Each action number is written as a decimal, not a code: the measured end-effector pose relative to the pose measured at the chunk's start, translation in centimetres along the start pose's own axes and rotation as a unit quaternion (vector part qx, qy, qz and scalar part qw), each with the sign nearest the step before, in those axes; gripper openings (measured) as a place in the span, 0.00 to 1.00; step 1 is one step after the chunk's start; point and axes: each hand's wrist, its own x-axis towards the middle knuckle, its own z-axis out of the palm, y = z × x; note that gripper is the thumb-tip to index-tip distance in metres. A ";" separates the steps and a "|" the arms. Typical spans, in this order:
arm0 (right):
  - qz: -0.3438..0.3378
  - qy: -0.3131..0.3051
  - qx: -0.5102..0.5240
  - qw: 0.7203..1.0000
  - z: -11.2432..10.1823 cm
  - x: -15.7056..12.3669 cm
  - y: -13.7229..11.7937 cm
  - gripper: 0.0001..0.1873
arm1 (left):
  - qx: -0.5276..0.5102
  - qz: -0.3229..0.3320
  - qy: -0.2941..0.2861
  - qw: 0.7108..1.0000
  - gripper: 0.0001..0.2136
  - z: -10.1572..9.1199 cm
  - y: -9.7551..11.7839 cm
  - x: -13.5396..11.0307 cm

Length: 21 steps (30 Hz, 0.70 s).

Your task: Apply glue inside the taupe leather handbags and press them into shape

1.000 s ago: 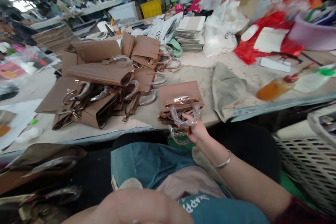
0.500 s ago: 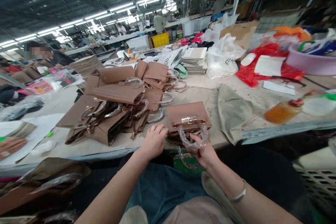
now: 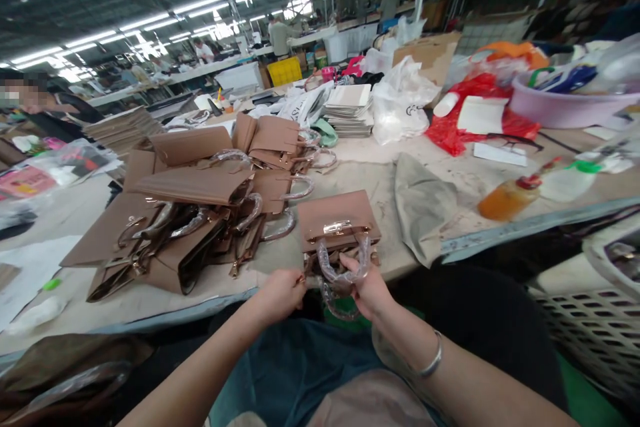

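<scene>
A small brown handbag [image 3: 336, 210] lies at the table's front edge with its gold clasp facing up and its plastic-wrapped handles [image 3: 327, 263] toward me. My right hand [image 3: 369, 287] is closed on the handbag's handle end, thumb inside the handle loop; part of its grip is hidden. Just left of the bag, my left hand [image 3: 281, 295] has its fingers curled together near the bag's lower corner. What those fingers pinch, if anything, is too small to tell. To the left is a heap of similar brown handbags [image 3: 195, 181] with wrapped handles.
A grey cloth [image 3: 423, 203] lies right of the bag, followed by a bottle of orange liquid [image 3: 510, 199] and a white bottle [image 3: 570, 181]. Behind stand stacked panels [image 3: 347, 110] and a purple basin [image 3: 575, 109]. A plastic crate [image 3: 585, 327] is at lower right. A person [image 3: 55, 107] is at far left.
My left hand has moved down from the bag's left side, and its spread fingers have curled closed. My right hand stays on the handbag. The whole view has shifted a little to the right.
</scene>
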 end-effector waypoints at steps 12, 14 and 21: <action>-0.009 -0.035 -0.229 0.973 0.3 0.0 -0.1 0.17 | -0.657 -0.089 -0.118 0.740 0.12 6.0 0.9 0.9; -0.009 -0.031 -0.279 0.960 0.0 0.1 -0.3 0.14 | -0.700 -0.102 -0.141 0.693 0.11 5.7 0.8 1.1; -0.019 -0.039 -0.407 0.912 -0.7 0.0 -1.0 0.11 | -0.689 -0.225 -0.051 0.687 0.17 6.6 4.4 2.7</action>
